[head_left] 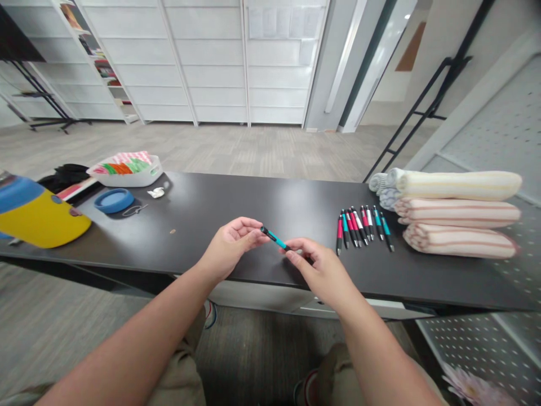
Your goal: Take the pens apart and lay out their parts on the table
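A teal and black pen [275, 238] is held tilted above the dark table between my two hands. The fingertips of my left hand [234, 245] pinch its upper left end. At its lower right end, my right hand [315, 264] grips the black part, with the tip hidden by the fingers. To the right of my hands, a row of pens [358, 226] lies side by side on the table; some are teal, some red or pink, some white, all with black parts.
Rolled towels [460, 214] are stacked at the table's right. On the left stand a white basket [139, 177] of colourful items, a blue round lid [113, 201], a crumpled white piece [156, 193] and a yellow and blue container [46, 217]. The dark table [236, 197] has its near edge below my hands.
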Tool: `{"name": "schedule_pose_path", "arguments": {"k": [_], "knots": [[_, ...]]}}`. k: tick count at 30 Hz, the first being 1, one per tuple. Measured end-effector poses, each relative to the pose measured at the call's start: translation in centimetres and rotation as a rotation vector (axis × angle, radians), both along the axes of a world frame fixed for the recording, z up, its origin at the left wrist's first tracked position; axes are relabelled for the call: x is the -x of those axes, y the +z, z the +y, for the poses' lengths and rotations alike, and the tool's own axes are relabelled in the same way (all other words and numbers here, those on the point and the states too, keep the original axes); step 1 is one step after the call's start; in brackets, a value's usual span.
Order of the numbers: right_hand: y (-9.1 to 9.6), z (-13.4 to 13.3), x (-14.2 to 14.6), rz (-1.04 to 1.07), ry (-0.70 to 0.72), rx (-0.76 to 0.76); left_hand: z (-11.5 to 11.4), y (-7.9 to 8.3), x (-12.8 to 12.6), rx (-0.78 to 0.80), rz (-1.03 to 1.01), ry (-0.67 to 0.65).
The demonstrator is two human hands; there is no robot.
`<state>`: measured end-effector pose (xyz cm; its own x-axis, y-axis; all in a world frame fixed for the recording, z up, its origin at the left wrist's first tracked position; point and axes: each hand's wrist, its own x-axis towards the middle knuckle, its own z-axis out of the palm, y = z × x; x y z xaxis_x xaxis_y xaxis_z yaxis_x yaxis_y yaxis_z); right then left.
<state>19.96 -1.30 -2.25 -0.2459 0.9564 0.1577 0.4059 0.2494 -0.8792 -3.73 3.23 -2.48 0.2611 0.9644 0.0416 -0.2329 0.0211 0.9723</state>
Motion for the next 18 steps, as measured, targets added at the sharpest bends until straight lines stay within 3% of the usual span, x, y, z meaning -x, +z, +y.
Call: {"name": "schedule_pose_path", "arguments": {"k": [3, 7, 11, 18], "knots": [[-0.35, -0.08, 0.52, 0.106, -0.11, -0.06, -0.3, -0.14, -0.33, -0.091, 0.287, -0.129], [-0.63, -0.02, 0.49, 0.068, -0.189, -0.179, -0.77, 0.06, -0.61, -0.261, 0.585, -0.212], [-0.47, -0.12, 0.38, 0.045, -0.171, -0.231, -0.92, 0.39, -0.55, -0.304, 0.628, -0.21], [-0.3, -0.22, 0.31, 0.001, -0.182, -0.191, -0.75, 0.0, -0.56, -0.253, 0.547, -0.212]]}}
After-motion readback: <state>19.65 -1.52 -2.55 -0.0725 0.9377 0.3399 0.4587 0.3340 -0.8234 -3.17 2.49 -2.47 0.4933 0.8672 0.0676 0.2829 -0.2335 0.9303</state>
